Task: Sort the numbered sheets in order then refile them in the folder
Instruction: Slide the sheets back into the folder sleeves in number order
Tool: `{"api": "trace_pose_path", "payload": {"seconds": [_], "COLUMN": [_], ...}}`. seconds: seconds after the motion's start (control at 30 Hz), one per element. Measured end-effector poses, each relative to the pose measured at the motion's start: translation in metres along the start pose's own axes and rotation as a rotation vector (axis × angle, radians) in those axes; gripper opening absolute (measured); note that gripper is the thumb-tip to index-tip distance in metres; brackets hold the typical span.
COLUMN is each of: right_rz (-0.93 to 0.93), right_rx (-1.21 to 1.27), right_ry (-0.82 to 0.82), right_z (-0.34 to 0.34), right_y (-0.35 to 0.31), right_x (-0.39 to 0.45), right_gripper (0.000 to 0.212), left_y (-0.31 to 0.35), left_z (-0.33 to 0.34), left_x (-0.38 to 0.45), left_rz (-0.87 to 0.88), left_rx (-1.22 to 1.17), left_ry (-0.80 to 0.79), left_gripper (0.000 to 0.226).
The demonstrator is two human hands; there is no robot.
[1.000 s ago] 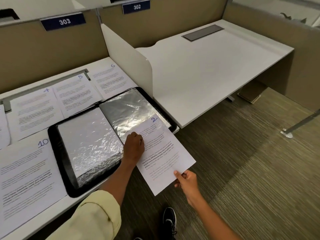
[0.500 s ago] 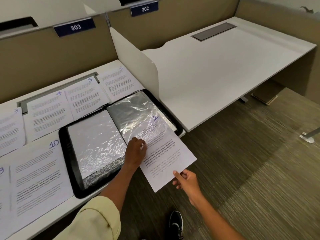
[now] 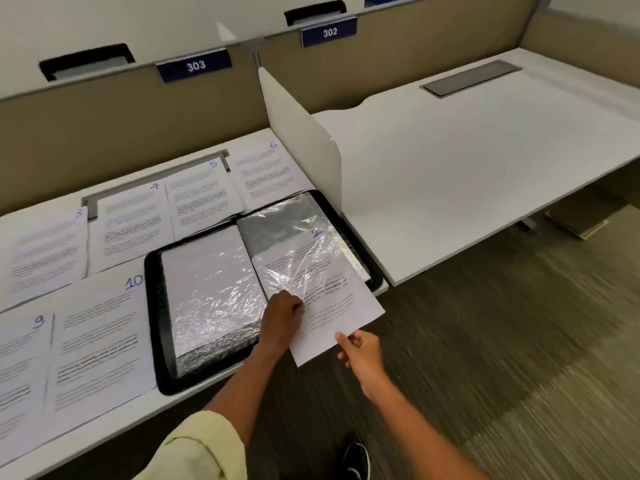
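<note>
sheet 2 (image 3: pixel 332 317) is partly inside the top clear sleeve (image 3: pixel 298 244) of the open black folder (image 3: pixel 156 306), on its right-hand page; the upper part, with the number, lies under the crinkled plastic, and the lower part sticks out past the bench (image 3: pixel 467 168) edge over the floor. the sheet's lower edge is pinched by the right hand (image 3: pixel 360 351), thumb on top and fingers curled beneath. the sleeve's mouth is held at its near left corner by the left hand (image 3: pixel 282 318), fingers bent onto the plastic; whether the film is pinched or only pressed cannot be told.

the main risk is judged to be buckling: the sleeve is wrinkled, and a leading corner could catch on a fold if the sheet is pushed at an angle, so the paper would crease. if the mouth is let go, the film could close on the paper and stall it. the folder overhangs the bench edge slightly and could be shoved askew by a hard push.

sheets 3 (image 3: pixel 45 254), 4 (image 3: pixel 131 220), 5 (image 3: pixel 201 192), 6 (image 3: pixel 270 174), 9 (image 3: pixel 20 368) and 10 (image 3: pixel 100 337) lie spread around the folder, unfiled; sheets 4 and 5 are touched or slightly overlapped by its far edge.
</note>
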State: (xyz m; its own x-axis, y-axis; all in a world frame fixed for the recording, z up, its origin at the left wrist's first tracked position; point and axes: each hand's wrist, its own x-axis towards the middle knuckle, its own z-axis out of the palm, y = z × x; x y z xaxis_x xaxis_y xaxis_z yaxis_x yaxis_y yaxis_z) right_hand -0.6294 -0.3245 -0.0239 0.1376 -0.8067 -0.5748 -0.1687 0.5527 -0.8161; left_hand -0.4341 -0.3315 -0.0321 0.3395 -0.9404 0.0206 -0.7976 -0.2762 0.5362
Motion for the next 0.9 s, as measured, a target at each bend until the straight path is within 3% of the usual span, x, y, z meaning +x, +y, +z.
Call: {"api": "trace_pose_path", "payload": {"seconds": [0.3,0.57,0.9], "right_rz": [-0.002,-0.022,-0.012], "right_rx": [-0.051,0.078,0.173], "right_ry": [0.021,0.121,0.108], "right_z": [0.003,0.037,0.057], "right_y": [-0.003,-0.025,-0.036], "right_x": [0.004,0.024,0.039], "right_gripper": [0.007,0.011,0.003], "left_y": [0.002,0.002,-0.006], "left_z": [-0.003,-0.007,-0.01], "left_x": [-0.002,-0.006,-0.005], "left_rz": [-0.037,-0.004,0.018], "left_rx": [-0.023,-0.064,-0.128], "left_ry": [0.011,0.024,0.017], "left_gripper": [0.013,0.01,0.01]}}
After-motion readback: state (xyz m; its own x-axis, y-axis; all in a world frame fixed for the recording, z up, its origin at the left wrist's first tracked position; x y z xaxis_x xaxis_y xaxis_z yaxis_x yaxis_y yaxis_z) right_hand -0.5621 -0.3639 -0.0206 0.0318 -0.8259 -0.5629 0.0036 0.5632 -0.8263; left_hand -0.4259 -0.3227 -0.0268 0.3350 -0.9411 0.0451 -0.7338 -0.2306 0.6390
